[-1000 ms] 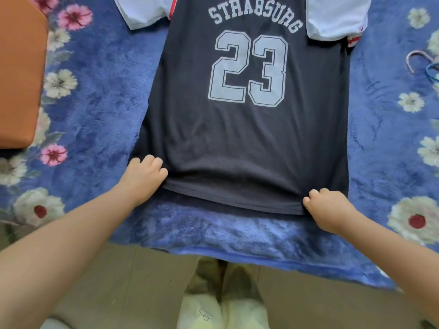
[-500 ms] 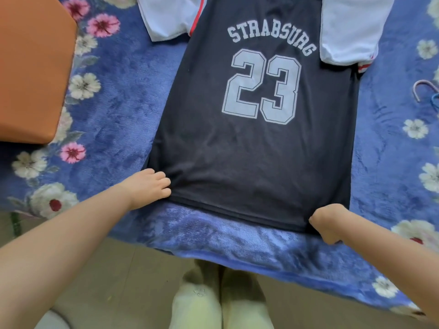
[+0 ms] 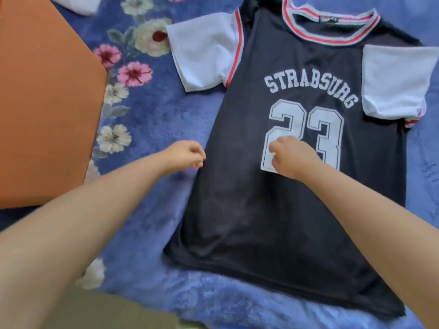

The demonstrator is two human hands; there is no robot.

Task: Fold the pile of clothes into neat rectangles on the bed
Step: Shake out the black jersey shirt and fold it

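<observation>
**Jersey spread flat on the bed, both hands over it**

The dark jersey [image 3: 280, 210] lies flat, lettering up, on the blue flowered blanket [image 3: 152, 186] covering the bed. Its collar points away from the person, its hem lies near the bed's near edge, with a strip of blanket showing below it. The white sleeve [image 3: 204, 60] on the left spreads outward; the white sleeve [image 3: 396, 81] on the right is folded in over the dark body.

The left hand [image 3: 185, 156] is at the jersey's left side edge, fingers curled; whether its grip has the cloth I cannot tell. The right hand [image 3: 293, 157] is over the printed number, fingers curled downward, nothing visibly held.

Open blanket runs along the jersey's left side, up to an orange cushion [image 3: 45, 110] at the far left. A white cloth [image 3: 78, 4] lies at the top edge
</observation>
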